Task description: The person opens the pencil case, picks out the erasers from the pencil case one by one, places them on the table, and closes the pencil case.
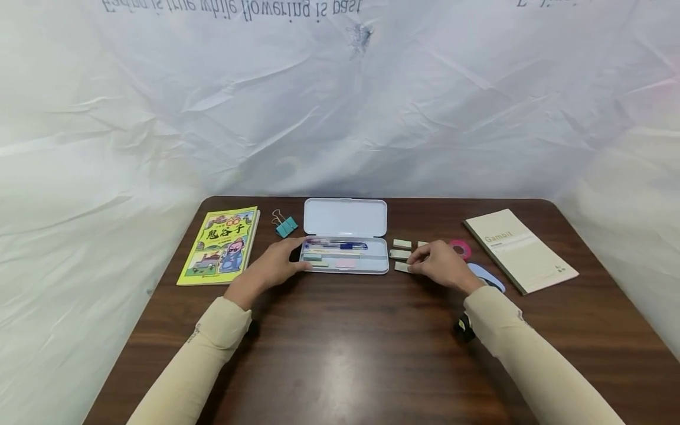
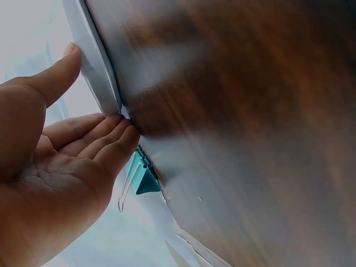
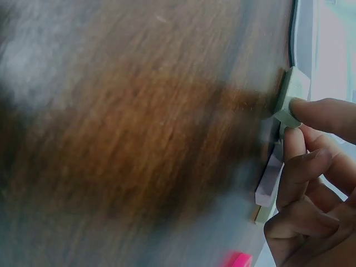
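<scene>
Erasers lie in a small group on the table, just right of the open pencil case near the middle of the far edge. The right hand rests over the group with fingers curled; the right wrist view shows thumb and fingertips pinching the nearest eraser at its corner, the block still touching the wood. The left hand lies relaxed against the case's left end: in the left wrist view the thumb sits on the rim and the straight fingers press the corner, gripping nothing.

Recommended handling, judged from this position:
- Shift the pinch from the corner toward the middle of the block's long sides; a corner grip is likely to let it pivot or slip.
- Lift straight up before moving sideways, so the two neighbouring erasers just beside it are not dragged.
- Keep the left hand braced on the case; the tray is light and would probably slide if bumped.
- Free space in the tray appears to be at its right end, beside the pens and the pink block.

Also on the table: a yellow book near the left edge, a teal binder clip between book and case lid, a pink tape roll, a pale blue item partly behind the right wrist, and a notebook toward the right edge.
</scene>
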Demonstrator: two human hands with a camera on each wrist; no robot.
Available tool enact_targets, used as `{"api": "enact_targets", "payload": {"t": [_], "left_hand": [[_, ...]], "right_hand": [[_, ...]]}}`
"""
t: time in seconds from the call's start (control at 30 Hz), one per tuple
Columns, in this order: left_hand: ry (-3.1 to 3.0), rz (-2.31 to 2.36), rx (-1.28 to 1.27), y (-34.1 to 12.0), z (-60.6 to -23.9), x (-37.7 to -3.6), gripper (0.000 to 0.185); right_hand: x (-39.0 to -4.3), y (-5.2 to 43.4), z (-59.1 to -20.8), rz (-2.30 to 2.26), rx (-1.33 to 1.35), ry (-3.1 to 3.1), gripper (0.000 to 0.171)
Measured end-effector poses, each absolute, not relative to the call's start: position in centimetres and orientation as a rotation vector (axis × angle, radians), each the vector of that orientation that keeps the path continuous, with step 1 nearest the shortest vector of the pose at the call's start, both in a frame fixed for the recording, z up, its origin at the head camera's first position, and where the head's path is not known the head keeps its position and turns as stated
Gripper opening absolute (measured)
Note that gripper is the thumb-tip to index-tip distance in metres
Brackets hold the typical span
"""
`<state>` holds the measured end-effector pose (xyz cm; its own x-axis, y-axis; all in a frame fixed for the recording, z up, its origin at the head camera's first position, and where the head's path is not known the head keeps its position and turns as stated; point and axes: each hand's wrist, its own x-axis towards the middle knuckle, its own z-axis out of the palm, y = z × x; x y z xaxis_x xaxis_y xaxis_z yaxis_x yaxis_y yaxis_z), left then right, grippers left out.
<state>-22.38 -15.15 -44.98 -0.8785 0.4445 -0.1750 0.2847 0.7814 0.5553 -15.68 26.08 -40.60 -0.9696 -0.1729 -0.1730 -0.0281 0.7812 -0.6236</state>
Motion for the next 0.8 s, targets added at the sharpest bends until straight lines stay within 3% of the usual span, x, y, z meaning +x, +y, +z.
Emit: {"api": "enact_targets", "payload": {"t": [0.5, 0.8], "left_hand": [[2.683, 0.782, 0.557, -16.3, -48.2, -24.3, 0.089], [2.674, 0.768, 0.537, -16.3, -48.4, -24.5, 0.088]], "right_hand": [[-16.1, 25.9, -40.1, -0.842, -0.197, 2.807, 0.014], [-15.7, 25.6, -40.3, -0.8, -0.176, 2.86, 0.015]]}}
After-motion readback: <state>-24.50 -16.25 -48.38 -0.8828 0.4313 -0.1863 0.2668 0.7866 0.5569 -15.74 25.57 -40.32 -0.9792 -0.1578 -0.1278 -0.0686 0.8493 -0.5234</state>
